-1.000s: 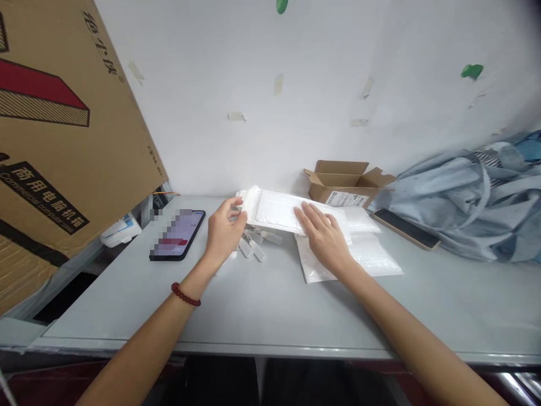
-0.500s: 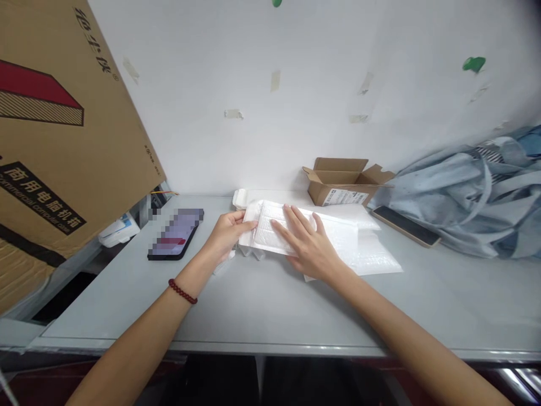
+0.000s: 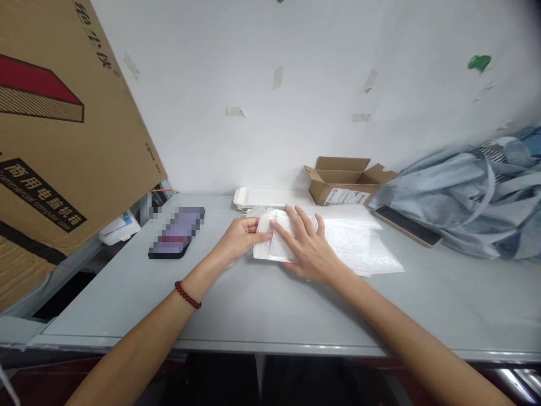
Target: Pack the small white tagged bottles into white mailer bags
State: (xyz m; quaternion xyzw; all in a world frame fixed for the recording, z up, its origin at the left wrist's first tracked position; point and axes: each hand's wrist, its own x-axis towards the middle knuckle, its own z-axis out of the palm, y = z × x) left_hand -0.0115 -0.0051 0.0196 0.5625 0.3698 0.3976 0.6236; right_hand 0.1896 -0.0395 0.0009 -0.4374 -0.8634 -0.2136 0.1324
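Note:
A white bubble mailer [image 3: 271,253] lies on the grey table between my hands. My left hand [image 3: 240,239] has its thumb and fingers closed on the flap at the mailer's left end. Over the mailer's middle my right hand [image 3: 311,248] lies with fingers spread, pressing on its surface and hiding part of it. More white bubble mailers [image 3: 382,258] stick out to the right, beneath and beyond my right hand. Close behind them a flat white packet [image 3: 276,197] rests along the wall.
An opened small cardboard box [image 3: 344,183] with a label stands at the back. To its right lie a dark phone [image 3: 406,225] and a light blue cloth bag [image 3: 465,197]. Another phone [image 3: 176,232] is on the left, near a large computer-case carton [image 3: 105,158].
The left end of the bubble mailer has shifted to the right, and my left hand has moved right with it. My right hand stays nearly where it was, fingers still spread.

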